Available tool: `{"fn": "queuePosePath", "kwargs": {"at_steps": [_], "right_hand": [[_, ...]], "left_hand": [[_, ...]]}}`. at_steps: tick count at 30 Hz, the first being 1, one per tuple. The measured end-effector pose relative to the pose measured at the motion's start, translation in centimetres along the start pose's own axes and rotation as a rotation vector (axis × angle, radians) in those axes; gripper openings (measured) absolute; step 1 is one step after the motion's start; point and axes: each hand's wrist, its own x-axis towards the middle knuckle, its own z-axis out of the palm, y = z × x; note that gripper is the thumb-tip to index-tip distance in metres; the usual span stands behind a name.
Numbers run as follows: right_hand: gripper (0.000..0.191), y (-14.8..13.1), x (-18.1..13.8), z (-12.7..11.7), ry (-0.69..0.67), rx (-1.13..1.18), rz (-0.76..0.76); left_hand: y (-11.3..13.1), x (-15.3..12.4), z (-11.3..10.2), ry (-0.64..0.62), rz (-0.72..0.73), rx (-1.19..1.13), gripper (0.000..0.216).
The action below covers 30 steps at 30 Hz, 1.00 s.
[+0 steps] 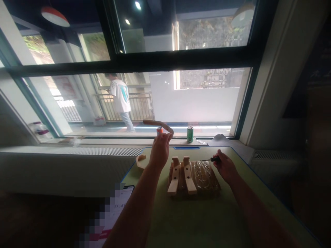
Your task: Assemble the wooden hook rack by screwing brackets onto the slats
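My left hand [159,148] is raised above the green table [196,220], closed round a bent wooden piece [158,124] that sticks up and to the left. My right hand [225,167] rests on the table and grips a small dark-handled screwdriver [211,159] pointing left. Between the hands lies a wooden assembly [192,176] with two pale upright brackets on a brown slatted part. A curved wooden piece [141,161] lies at the table's left edge.
An orange can [159,130] and a green can [190,134] stand on the window sill behind the table. A phone [120,201] lies at the left near edge. Outside the window a person [120,100] walks by a railing.
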Motion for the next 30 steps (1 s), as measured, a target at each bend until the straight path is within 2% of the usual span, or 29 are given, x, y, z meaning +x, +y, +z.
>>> {"fn": "queuePosePath", "kwargs": {"at_steps": [3, 6, 10, 13, 18, 26, 28, 30], "right_hand": [[0.028, -0.5, -0.3, 0.3, -0.054, 0.011, 0.062], [0.031, -0.6, -0.4, 0.4, -0.059, 0.027, 0.059], [0.024, -0.4, 0.1, -0.2, 0.027, 0.056, 0.049], [0.020, 0.1, 0.6, -1.0, 0.059, 0.040, 0.086], [0.012, 1.1, 1.0, -1.8, 0.071, -0.004, 0.207], [0.009, 1.7, 2.0, -2.3, 0.109, 0.024, 0.217], [0.009, 1.9, 2.1, -2.2, 0.082, 0.010, 0.231], [0.009, 1.9, 2.0, -2.0, 0.050, -0.011, 0.238]], "left_hand": [[2.8, -0.7, -2.8, -0.202, 0.123, -0.159, 0.024], [5.7, -2.5, -4.8, -0.425, 0.212, -0.267, 0.024], [8.6, -4.0, -6.3, -0.690, 0.285, -0.314, 0.031], [9.6, -3.9, -6.7, -0.797, 0.333, -0.334, 0.031], [10.0, -2.7, -6.0, -0.860, 0.347, -0.397, 0.017], [9.1, -0.8, -3.2, -0.948, 0.354, -0.400, 0.015], [9.0, -0.2, -2.4, -0.922, 0.408, -0.325, 0.016], [8.9, 0.4, -1.5, -0.844, 0.509, -0.228, 0.019]]}}
